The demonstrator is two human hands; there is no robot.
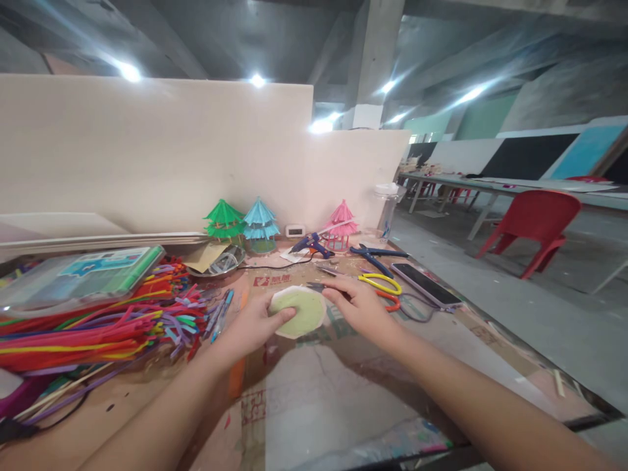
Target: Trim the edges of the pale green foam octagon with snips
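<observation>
A pale green round piece on a white octagonal base lies flat on the cardboard-covered table. My left hand presses on its left edge with thumb and fingers. On its right edge rests my right hand, fingers spread over the rim. Both hands hold the piece down between them.
A heap of coloured pipe cleaners and a plastic case fill the left. Green, blue and pink paper pavilions stand at the back with a glue gun. Scissors, a phone and a red chair are right.
</observation>
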